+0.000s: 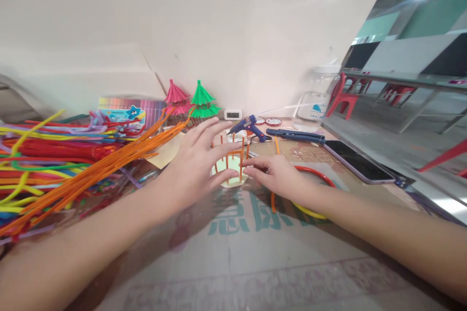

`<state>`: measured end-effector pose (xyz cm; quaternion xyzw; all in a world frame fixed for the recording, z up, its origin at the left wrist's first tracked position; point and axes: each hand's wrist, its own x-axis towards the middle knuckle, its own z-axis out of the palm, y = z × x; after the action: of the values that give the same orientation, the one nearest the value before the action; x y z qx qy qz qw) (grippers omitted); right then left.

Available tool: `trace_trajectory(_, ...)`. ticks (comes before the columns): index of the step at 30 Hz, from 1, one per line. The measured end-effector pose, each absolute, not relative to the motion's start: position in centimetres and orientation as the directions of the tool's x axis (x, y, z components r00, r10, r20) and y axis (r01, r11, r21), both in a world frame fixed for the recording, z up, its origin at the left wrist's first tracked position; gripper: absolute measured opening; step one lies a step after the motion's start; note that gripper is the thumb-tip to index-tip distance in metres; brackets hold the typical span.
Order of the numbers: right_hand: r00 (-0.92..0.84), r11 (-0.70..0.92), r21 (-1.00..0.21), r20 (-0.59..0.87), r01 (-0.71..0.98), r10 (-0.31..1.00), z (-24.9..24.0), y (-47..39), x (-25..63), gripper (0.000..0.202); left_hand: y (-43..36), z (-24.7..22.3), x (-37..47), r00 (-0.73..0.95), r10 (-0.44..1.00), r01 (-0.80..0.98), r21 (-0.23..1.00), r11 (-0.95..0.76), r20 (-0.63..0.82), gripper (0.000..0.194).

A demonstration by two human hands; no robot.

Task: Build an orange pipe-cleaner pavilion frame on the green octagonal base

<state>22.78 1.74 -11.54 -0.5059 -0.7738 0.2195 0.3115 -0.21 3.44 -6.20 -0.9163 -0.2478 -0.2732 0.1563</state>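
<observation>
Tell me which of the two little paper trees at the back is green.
The right tree, beside the small clock, is green; the left one is pink.

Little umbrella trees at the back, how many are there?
2. A pink tree and a green tree stand side by side by the wall, behind the orange pipe cleaners. More could hide behind the pile.

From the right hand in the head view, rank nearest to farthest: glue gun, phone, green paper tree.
1. Glue gun, just beyond the right hand.
2. Phone, to its right on the table.
3. Green paper tree, far back left by the wall.
</observation>
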Motion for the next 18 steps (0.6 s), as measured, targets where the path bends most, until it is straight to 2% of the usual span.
trace_trajectory(9,-0.277,0.341,-0.755,0.218,0.561,0.936,-11.3,1.9,21.6,0.017,3.5,-6.7,-0.1,0.717,0.373,0.550,-0.148,-0.822,0.589,0.041)
trace_trajectory(13,-0.259,0.298,-0.780,0.179,0.550,0.949,-11.3,1.8,21.6,0.015,3.4,-6.6,-0.1,0.717,0.363,0.542,-0.149,-0.827,0.595,0.039)
trace_trajectory(18,-0.290,0.329,-0.764,0.194,0.555,0.937,-11.5,1.6,21.8,0.016,3.0,-6.3,0.1,0.718,0.378,0.540,-0.126,-0.832,0.585,0.036)
